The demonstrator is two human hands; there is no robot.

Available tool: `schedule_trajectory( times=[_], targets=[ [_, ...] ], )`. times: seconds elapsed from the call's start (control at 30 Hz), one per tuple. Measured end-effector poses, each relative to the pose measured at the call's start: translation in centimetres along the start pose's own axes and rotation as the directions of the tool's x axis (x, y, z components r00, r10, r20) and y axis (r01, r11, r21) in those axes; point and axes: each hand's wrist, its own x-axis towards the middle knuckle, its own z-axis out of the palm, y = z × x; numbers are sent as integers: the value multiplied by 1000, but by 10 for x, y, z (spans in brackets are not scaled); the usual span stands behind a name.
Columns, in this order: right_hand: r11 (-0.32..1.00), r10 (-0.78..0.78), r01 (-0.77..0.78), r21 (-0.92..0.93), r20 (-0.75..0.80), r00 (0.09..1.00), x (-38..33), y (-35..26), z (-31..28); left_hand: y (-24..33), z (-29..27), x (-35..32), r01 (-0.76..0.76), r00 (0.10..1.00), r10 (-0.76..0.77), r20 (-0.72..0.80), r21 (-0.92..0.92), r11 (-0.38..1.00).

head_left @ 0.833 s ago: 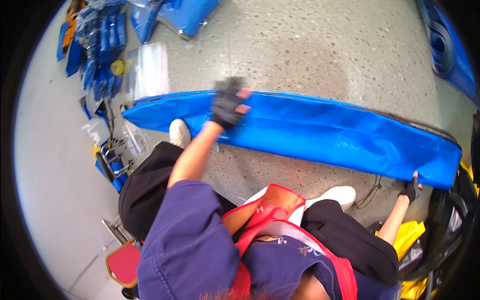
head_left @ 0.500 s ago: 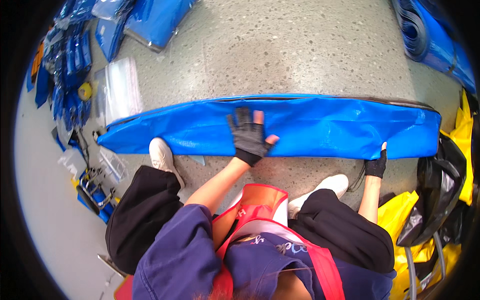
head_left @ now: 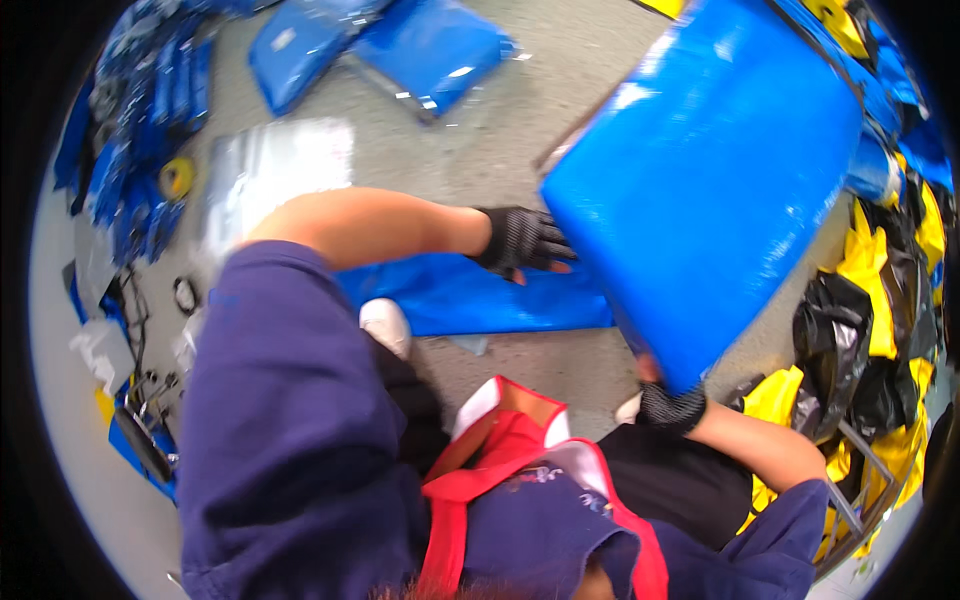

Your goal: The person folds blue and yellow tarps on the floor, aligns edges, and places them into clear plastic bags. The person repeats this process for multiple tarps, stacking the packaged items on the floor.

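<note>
A long, folded blue tarpaulin piece [head_left: 480, 305] with a dark edging lies on the floor in front of me. Its right part, a broad glossy flap [head_left: 710, 170], is lifted and tilted up off the floor. My right hand [head_left: 672, 405], in a black fingerless glove, grips the flap's near corner; some of its fingers are hidden behind the material. At the fold between the flat part and the flap is my left hand [head_left: 525, 243], gloved alike, fingers stretched out and palm down. My left forearm crosses over part of the flat section.
Clear plastic bags [head_left: 285, 175] lie at left, with flat blue packages [head_left: 435, 50] beyond them. Bundled blue packs [head_left: 150, 140] and a yellow tape roll [head_left: 176, 178] line the far left. Black and yellow sheets [head_left: 840, 320] are heaped at right. My shoe [head_left: 386, 326] is by the tarpaulin's near edge.
The tarpaulin's right part has come up off the floor, raised by my right hand, which moved left. My left hand shifted from the tarpaulin's middle to the fold. My view has swung.
</note>
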Motion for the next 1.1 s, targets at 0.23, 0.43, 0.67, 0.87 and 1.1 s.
schedule_trajectory(
  times=[0.23, 0.43, 0.67, 0.87, 1.1],
  targets=[
    [927, -352, 358, -117, 68, 934, 80, -7, 255, 174, 16, -348, 758, 636, -744, -203, 341, 555],
    [715, -410, 494, -495, 274, 870, 89, 30, 334, 192, 17, -357, 755, -346, -938, 28, -585, -296],
    [681, -378, 527, -509, 372, 848, 98, 6, 328, 243, 175, -480, 307, -585, -769, -259, -948, 86],
    [752, -320, 451, -480, 333, 887, 102, -7, 322, 264, 74, -489, -654, 119, -956, 269, -703, -279],
    [831, -269, 441, -340, 449, 852, 111, 6, 245, 244, 85, -483, 296, -447, -877, 176, -896, -330]
  ],
)
